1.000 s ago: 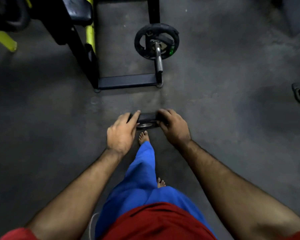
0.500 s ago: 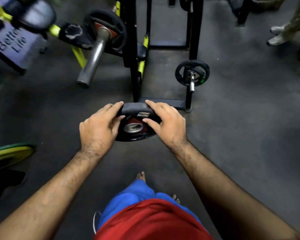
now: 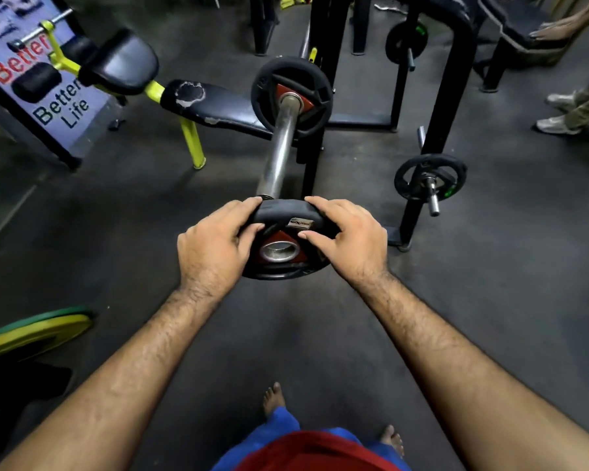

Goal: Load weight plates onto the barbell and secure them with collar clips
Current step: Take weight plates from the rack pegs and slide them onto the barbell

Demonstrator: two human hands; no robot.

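Note:
I hold a small black weight plate (image 3: 286,270) with a red centre and a steel-ringed hole at mid-frame. My left hand (image 3: 215,246) grips its left rim and my right hand (image 3: 346,236) grips its right rim. The steel barbell sleeve (image 3: 281,147) points toward me, its near end hidden right behind the plate's top edge. Further up the sleeve sits another black plate (image 3: 291,96) with red inserts. No collar clip shows in this view.
A black and yellow bench (image 3: 218,107) lies left of the bar. Black rack posts (image 3: 449,107) with plates on pegs (image 3: 429,181) stand at right. Yellow and green plates (image 3: 31,331) lean at the left edge. Another person's legs (image 3: 582,100) are at far right.
I have lifted the plate from near the floor up to the end of the barbell sleeve, and my view has risen toward the bench and the rack.

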